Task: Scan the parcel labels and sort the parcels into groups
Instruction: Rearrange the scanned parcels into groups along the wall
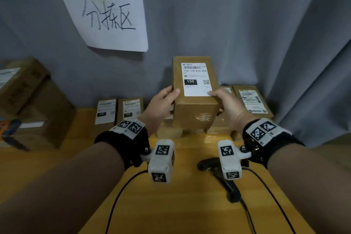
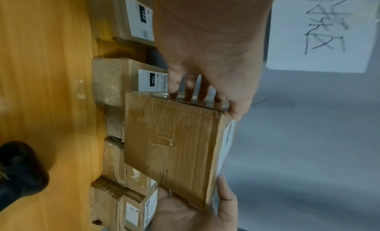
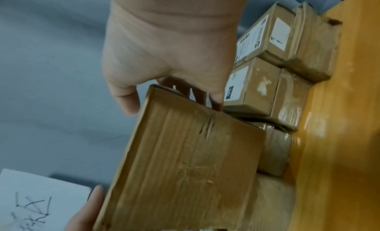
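Both arms reach up the middle of the head view, and the left hand [image 1: 161,103] and right hand [image 1: 227,106] clamp a brown cardboard parcel [image 1: 195,104] from either side, thumbs lying on its top face and fingers curled under the edges. The parcel sits centre frame, lifted above the row of other parcels [image 1: 252,100] along the back of the yellow table [image 1: 190,205]. It's a taped box with a white shipping label [image 1: 195,79] showing a barcode, a QR code and a black "150" block. A black scanner [image 1: 218,173] lies lower centre.
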`<state>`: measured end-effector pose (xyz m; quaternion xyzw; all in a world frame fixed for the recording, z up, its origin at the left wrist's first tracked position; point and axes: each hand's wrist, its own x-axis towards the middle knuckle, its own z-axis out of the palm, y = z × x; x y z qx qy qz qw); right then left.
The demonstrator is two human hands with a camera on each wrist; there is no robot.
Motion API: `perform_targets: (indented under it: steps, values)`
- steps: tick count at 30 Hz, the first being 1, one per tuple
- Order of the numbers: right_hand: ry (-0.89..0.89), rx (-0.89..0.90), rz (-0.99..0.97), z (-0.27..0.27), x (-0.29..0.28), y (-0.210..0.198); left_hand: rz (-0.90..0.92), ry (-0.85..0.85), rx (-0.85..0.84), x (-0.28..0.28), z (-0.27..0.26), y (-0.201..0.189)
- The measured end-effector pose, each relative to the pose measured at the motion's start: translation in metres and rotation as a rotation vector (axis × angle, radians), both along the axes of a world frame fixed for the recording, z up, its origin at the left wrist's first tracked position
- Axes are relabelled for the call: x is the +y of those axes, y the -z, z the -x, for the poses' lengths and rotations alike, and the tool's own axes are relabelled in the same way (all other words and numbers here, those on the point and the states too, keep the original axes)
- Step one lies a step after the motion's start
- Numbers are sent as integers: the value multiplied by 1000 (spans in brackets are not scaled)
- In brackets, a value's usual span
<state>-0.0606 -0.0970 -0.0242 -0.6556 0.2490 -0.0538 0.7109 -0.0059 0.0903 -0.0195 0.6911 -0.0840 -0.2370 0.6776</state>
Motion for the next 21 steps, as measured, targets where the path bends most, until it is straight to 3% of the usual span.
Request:
perform_targets:
  steps: [4, 13, 21]
  values:
    - [14, 14, 86, -8, -25, 7, -8, -12, 108, -30, -12, 6]
    - [4, 69, 98, -21, -44, 31, -129, 16, 128, -58, -35, 28]
    - [65, 53, 262, -34, -54, 42, -125, -24, 129, -70, -43, 37]
